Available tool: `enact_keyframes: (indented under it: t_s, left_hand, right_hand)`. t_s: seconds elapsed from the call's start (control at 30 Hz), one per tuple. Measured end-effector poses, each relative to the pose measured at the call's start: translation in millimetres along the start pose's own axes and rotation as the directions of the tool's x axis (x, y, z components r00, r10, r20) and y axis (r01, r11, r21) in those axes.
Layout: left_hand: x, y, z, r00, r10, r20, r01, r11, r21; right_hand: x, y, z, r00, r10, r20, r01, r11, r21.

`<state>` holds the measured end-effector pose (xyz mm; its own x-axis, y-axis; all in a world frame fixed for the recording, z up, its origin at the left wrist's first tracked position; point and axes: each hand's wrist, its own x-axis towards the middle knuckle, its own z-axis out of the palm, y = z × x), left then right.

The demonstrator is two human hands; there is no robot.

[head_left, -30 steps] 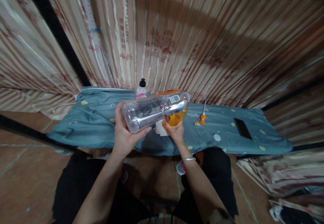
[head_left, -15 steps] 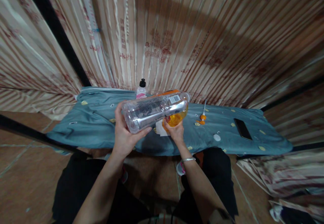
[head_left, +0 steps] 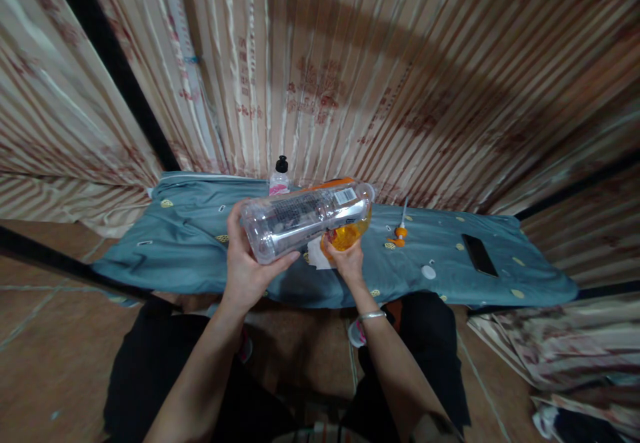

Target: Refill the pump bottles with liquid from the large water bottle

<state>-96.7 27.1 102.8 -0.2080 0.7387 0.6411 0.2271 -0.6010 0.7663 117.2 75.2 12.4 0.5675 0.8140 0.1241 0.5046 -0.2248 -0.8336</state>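
While tipped sideways, one clear bottle [head_left: 305, 219], two hands.

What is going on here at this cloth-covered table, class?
A person holds a large clear plastic bottle nearly on its side with the left hand, its mouth end tipped toward a smaller orange container gripped by the right hand. Both are above a blue-grey patterned cloth. On the cloth lie an orange pump dispenser top, a dark flat phone and a small black-capped bottle at the back.
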Motion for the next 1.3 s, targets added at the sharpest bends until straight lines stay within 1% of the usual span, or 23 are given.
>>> enact_keyframes:
  t_s: [0.17,0.73,1.0,1.23,1.3]
  left_hand:
    - [0.3,-0.7,-1.1,1.000,0.003,0.012,-0.003,1.000,-0.004]
    - [0.3,1.4,0.5,1.000,-0.010,-0.001,0.010,0.999,-0.036]
    - [0.3,1.7,0.5,1.000,-0.029,0.002,0.030,0.999,-0.017]
    - [0.4,1.6,0.4,1.000,-0.017,0.000,0.017,1.000,-0.016]
    - [0.5,1.5,0.7,1.000,-0.014,-0.004,0.014,1.000,-0.010]
  right_hand:
    - [-0.7,-0.9,-0.5,1.000,0.002,0.000,-0.002,1.000,-0.015]
    - [-0.6,-1.6,-0.6,1.000,0.005,-0.002,-0.005,1.000,-0.028]
    - [0.3,0.8,-0.4,1.000,-0.001,0.005,0.001,0.999,0.040]
    - [0.0,-1.3,-2.1,1.000,0.021,0.014,-0.021,1.000,-0.017]
    - [0.3,-0.5,-1.5,1.000,0.024,0.019,-0.024,1.000,-0.008]
